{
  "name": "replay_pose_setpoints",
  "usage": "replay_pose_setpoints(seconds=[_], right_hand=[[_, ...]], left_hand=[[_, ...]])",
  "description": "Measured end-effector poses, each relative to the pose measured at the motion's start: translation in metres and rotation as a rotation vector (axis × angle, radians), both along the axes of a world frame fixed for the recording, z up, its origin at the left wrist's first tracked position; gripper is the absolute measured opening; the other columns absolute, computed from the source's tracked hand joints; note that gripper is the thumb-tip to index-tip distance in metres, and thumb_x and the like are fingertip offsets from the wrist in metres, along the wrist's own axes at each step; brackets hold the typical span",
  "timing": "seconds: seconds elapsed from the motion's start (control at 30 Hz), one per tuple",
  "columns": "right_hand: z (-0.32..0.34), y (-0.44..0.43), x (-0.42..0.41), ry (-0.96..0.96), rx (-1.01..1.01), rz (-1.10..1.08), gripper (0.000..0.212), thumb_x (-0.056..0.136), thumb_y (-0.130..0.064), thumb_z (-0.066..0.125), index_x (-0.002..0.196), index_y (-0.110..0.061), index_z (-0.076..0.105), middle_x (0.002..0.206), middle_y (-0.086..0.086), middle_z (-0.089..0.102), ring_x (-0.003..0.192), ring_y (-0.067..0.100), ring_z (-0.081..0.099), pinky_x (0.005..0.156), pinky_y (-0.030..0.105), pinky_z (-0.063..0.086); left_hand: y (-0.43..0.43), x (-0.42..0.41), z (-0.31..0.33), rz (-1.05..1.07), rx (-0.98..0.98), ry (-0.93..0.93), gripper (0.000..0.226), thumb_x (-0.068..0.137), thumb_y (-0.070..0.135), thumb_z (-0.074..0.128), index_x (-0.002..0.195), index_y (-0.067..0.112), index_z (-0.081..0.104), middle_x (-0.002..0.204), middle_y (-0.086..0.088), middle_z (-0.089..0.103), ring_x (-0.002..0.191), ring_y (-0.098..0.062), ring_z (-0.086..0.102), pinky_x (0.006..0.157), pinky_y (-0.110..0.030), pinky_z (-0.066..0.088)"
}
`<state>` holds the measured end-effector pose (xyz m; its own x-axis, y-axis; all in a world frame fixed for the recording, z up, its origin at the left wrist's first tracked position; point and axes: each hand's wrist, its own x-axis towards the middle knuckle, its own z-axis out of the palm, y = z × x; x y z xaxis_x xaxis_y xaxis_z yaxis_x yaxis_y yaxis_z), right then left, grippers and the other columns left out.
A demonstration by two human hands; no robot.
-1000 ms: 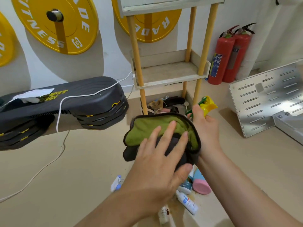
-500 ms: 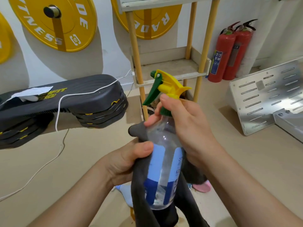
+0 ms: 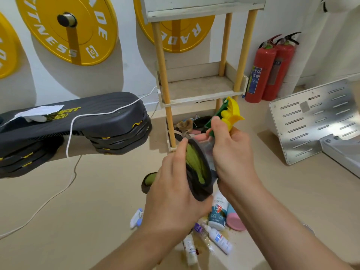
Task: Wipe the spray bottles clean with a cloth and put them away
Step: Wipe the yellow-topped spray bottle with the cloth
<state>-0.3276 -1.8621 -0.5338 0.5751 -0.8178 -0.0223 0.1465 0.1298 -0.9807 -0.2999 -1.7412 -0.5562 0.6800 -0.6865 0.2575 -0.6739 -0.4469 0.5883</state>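
My right hand [image 3: 231, 152] grips a clear spray bottle [image 3: 207, 149] at its neck, just under the yellow and green trigger head [image 3: 230, 112]. My left hand [image 3: 173, 190] presses a green and dark grey cloth [image 3: 196, 168] against the bottle's body, which the cloth mostly hides. Several small spray bottles [image 3: 220, 239] lie on the floor below my hands, beside a white and teal bottle [image 3: 218, 211] and a pink one [image 3: 234, 220].
A wooden shelf rack [image 3: 200, 88] stands against the wall behind my hands, with clutter on its bottom level. A black step platform [image 3: 74, 125] with a white cable over it is to the left. Two red fire extinguishers [image 3: 270, 69] and a metal panel [image 3: 315, 119] are on the right.
The bottle has tilted down and away; its blue label is now covered. My left hand moved from beside the bottle to over it, wrapping the cloth's green side around the body.
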Motion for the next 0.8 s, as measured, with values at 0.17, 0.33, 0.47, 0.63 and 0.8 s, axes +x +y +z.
replay_pose_setpoints(seconds=[0.17, 0.33, 0.47, 0.63, 0.8], right_hand=[[0.010, -0.013, -0.002, 0.005, -0.119, 0.288, 0.043, 0.083, -0.059, 0.056, 0.095, -0.021, 0.071, 0.091, -0.007, 0.076, 0.085, 0.004, 0.071, 0.080, 0.022, 0.057], [-0.021, -0.029, -0.010, 0.209, 0.041, 0.718, 0.079, 0.071, -0.082, 0.050, 0.118, -0.022, 0.072, 0.115, 0.004, 0.074, 0.112, 0.016, 0.067, 0.106, 0.042, 0.046], [-0.022, -0.048, -0.022, 0.269, -0.093, 0.883, 0.037, 0.077, -0.039, 0.079, 0.104, -0.014, 0.077, 0.107, 0.014, 0.075, 0.099, 0.030, 0.072, 0.088, 0.039, 0.057], [0.005, -0.070, -0.035, 0.475, -0.348, 0.923, 0.037, 0.078, -0.036, 0.082, 0.097, -0.005, 0.077, 0.092, 0.014, 0.077, 0.083, 0.024, 0.073, 0.062, 0.022, 0.053], [0.018, -0.049, -0.027, -0.210, 0.121, 0.663, 0.022, 0.072, -0.018, 0.082, 0.082, -0.001, 0.072, 0.079, 0.016, 0.068, 0.073, 0.021, 0.066, 0.072, 0.030, 0.055]], left_hand=[[0.001, 0.034, 0.010, -0.041, -0.334, 0.495, 0.091, 0.046, 0.025, 0.085, 0.129, 0.039, 0.051, 0.105, 0.013, 0.072, 0.098, -0.010, 0.070, 0.087, -0.034, 0.057], [0.006, 0.053, 0.028, -0.238, -0.664, 1.197, 0.060, 0.039, 0.012, 0.079, 0.098, 0.003, 0.071, 0.091, -0.020, 0.074, 0.073, -0.027, 0.073, 0.063, -0.036, 0.060], [0.015, 0.064, 0.034, -0.301, -0.680, 1.380, 0.080, 0.024, 0.023, 0.096, 0.099, 0.001, 0.075, 0.092, -0.022, 0.073, 0.075, -0.029, 0.074, 0.062, -0.036, 0.060], [0.020, 0.073, 0.030, -0.272, -0.665, 1.430, 0.072, 0.018, 0.025, 0.097, 0.085, 0.005, 0.080, 0.087, -0.018, 0.075, 0.072, -0.027, 0.074, 0.060, -0.036, 0.060], [0.018, 0.075, 0.018, -0.231, -0.548, 1.478, 0.099, 0.023, 0.022, 0.097, 0.114, -0.002, 0.065, 0.096, -0.025, 0.072, 0.077, -0.033, 0.073, 0.064, -0.041, 0.061]])
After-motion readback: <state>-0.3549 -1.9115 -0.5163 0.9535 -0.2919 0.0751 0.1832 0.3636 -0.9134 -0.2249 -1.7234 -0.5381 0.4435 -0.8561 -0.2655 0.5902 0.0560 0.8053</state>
